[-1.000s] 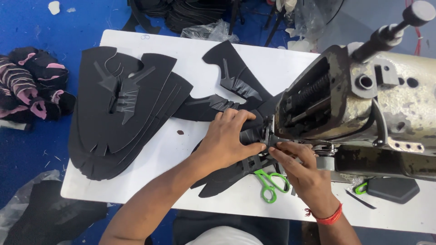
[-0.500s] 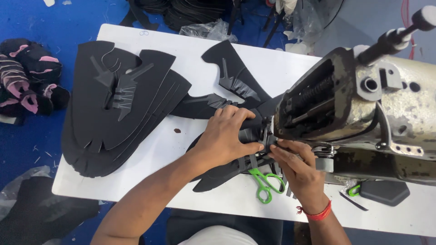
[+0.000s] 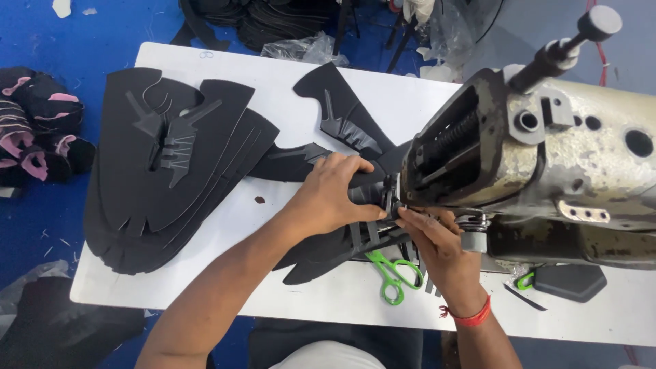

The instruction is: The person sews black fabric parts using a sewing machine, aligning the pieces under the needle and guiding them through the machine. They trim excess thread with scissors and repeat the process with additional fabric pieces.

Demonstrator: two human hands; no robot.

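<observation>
— Head view: how much room beside the sewing machine?

— Little. Left hand presses flat on the black cut piece right at the machine's head; right hand pinches its edge there. Green scissors lie just below.

— The piece?

— Flat, matte black, slashed tabs, near the table front edge.

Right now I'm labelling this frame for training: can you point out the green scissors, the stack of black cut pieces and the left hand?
green scissors (image 3: 394, 273), head view, handle loop.
stack of black cut pieces (image 3: 171, 171), head view, top piece.
left hand (image 3: 328, 195), head view, back of hand.
</observation>
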